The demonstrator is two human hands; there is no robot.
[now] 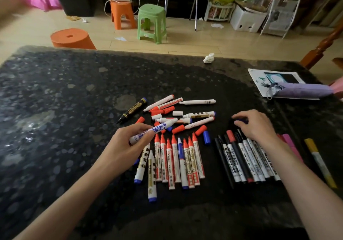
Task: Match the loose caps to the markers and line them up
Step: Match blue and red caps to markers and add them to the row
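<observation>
My left hand (128, 147) grips an uncapped white marker with blue print (154, 130), its tip pointing up and right over the loose pile. My right hand (254, 124) pinches a blue cap (240, 122) just above the row of black-capped markers (245, 161). A row of red-capped markers (178, 161) lies in the middle, with a few blue-ended ones at its left. Behind it sits a loose pile of markers and red caps (172, 111). A loose blue cap (206, 137) and a red cap (200, 130) lie between the rows.
The dark speckled table (74, 95) carries a black marker (132, 110), pink markers (291, 145) and a yellow marker (319, 161) at the right, a purple pouch on paper (300, 91), and a crumpled tissue (209, 58). Orange and green stools stand on the floor beyond.
</observation>
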